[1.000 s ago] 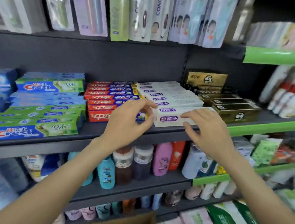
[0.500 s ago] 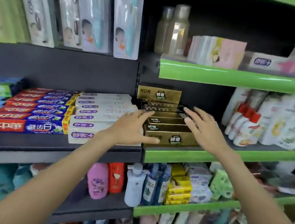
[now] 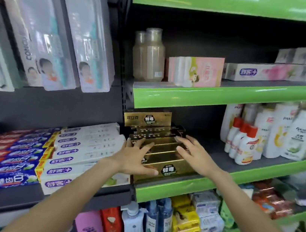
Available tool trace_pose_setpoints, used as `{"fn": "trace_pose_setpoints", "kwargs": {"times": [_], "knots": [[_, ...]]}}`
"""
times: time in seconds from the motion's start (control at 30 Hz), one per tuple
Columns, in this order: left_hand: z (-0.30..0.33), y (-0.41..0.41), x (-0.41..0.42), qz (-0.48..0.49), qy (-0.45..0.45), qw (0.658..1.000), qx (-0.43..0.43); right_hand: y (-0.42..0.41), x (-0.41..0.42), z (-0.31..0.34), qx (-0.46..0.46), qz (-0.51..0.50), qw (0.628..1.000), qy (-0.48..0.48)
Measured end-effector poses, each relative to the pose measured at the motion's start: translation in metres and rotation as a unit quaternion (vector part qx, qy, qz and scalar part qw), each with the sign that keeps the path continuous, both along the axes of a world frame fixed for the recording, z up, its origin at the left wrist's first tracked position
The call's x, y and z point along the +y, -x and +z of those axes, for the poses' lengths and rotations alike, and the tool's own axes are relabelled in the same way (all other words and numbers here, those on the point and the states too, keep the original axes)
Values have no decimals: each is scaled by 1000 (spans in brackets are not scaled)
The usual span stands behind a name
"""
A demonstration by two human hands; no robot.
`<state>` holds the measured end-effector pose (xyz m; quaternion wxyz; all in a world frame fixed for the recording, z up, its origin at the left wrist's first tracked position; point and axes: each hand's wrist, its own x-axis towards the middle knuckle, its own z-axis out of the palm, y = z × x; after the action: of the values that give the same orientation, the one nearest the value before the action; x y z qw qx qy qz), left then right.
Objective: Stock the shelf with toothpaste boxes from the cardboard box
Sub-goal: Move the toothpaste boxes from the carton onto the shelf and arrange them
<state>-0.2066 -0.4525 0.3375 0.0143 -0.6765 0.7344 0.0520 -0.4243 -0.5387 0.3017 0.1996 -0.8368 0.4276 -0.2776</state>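
Fingers of left hand and right hand flat, gripping nothing, squaring gold toothpaste boxes on shelf. I judge stocking near done; cardboard box unseen.

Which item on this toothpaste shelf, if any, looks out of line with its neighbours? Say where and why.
The gold toothpaste boxes under both hands are a little untidy: the dark-topped boxes at the back lie skewed, their ends fanned out unevenly. The white toothpaste boxes beside them sit in a neat stepped row.
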Motion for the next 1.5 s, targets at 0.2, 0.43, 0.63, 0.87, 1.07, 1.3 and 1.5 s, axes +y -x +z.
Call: {"fn": "trace_pose_setpoints", "kwargs": {"times": [0.2, 0.43, 0.63, 0.87, 1.07, 1.3, 1.5], "knots": [[-2, 21, -4, 15, -13, 999, 46, 5, -11, -1, -44, -6, 999, 8], [-6, 29, -13, 18, 11, 999, 28, 13, -23, 11, 24, 54, 997, 48], [-18, 33, -26, -2, 43, 999, 32, 8, -47, 21, 146, 90, 984, 50], [0, 21, -43, 163, 187, 966, 69, -9, -86, 29, 166, 75, 978, 105], [-5, -11, -88, 248, 175, 950, 72, -33, -120, 38, 264, 77, 932, 235], [-6, -10, -114, 218, 160, 954, 131, -50, -144, 37, 281, -17, 950, 137], [-14, -24, -116, 261, 151, 942, 146, -51, -147, 31, 254, -33, 963, 86]]}}
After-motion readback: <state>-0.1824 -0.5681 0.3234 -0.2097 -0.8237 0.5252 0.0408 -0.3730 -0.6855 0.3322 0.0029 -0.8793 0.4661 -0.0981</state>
